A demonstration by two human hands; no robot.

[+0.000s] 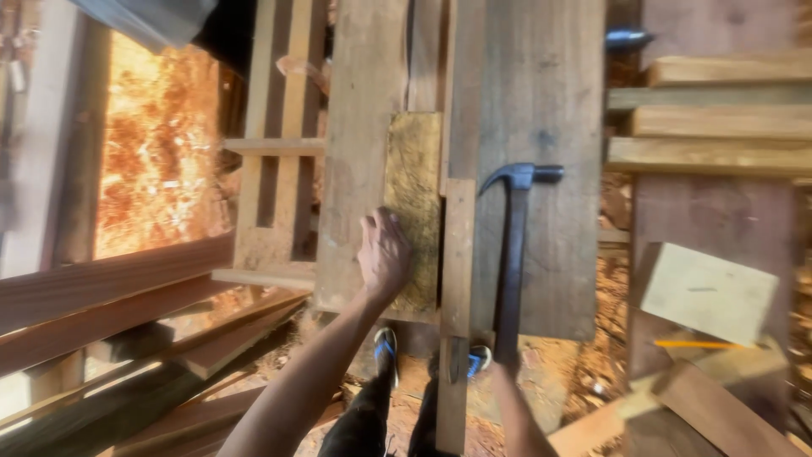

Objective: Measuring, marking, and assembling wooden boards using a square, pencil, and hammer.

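My left hand (385,254) lies palm down on the workbench, across the edge between a pale board (359,152) and a yellowish mottled panel (414,186); its fingers are bent and nothing shows in them. A dark claw hammer (512,254) lies along a wide grey plank (541,101), head pointing away from me. My right hand (506,371) meets the lower end of the hammer's handle at the bench's near edge and appears closed round it. A narrow wooden strip (458,279) runs between the panel and the hammer.
Stacked planks (719,118) lie at the right, with a pale block (706,292) and a yellow pencil (698,344) on a board. Long boards (110,288) slant at the left. A slatted frame (279,152) stands behind. My feet in blue sandals (386,347) are on sawdust.
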